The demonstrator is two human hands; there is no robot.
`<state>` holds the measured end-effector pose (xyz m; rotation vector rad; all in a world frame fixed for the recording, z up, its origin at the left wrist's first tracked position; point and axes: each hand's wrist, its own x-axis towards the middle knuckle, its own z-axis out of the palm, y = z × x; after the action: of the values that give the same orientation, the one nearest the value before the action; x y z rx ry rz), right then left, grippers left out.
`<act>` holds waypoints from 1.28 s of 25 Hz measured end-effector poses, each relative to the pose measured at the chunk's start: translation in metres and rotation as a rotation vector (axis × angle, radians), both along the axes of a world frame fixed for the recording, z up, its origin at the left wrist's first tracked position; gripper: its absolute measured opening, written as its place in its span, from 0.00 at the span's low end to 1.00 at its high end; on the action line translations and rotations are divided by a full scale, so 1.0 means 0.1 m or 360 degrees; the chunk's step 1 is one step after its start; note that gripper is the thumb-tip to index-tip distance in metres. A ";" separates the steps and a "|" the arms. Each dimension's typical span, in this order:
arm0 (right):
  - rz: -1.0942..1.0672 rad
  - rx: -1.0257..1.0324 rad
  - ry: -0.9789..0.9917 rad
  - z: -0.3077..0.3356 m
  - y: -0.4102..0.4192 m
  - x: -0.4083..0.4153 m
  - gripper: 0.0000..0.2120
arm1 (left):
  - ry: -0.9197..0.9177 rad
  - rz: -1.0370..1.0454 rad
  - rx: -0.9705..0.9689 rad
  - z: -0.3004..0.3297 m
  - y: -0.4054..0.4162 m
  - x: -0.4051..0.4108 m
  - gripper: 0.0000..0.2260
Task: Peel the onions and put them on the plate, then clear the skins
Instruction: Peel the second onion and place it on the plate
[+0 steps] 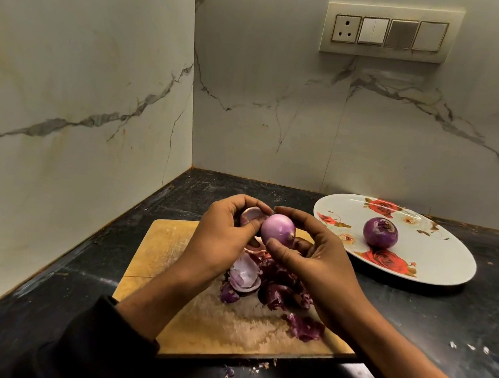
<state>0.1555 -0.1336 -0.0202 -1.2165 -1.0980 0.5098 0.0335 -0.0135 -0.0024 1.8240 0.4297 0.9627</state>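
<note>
left hand [222,241] pinches skin [252,214] | right hand [312,255] cups onion [277,230]

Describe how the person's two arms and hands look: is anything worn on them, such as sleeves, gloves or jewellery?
Both hands are bare: no gloves, and no rings or watch can be seen on the left hand or the right hand. The left arm wears a dark sleeve, pushed up so that the forearm is uncovered. The right forearm is bare as far as the frame's edge; no sleeve shows there.

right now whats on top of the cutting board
A heap of purple onion skins lies on the cutting board. Both hands and the onion they hold cover its far middle, so that part stays unseen.
</note>
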 end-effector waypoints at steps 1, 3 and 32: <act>-0.0015 0.0002 0.0006 0.00 0.00 0.01 0.28 | 0.0021 0.0011 0.0011 0.00 -0.01 0.00 0.09; 0.0008 0.0006 0.0100 0.00 0.01 0.02 0.25 | -0.0010 0.0027 -0.0082 0.00 0.00 0.00 0.08; 0.0166 0.0022 0.0736 0.02 0.06 0.00 0.20 | 0.0116 0.0227 0.0492 0.01 -0.08 0.00 0.03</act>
<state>0.1559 -0.1280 -0.0179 -0.9662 -0.7681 0.8159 0.0340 -0.0212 -0.0017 2.1351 0.4818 1.1107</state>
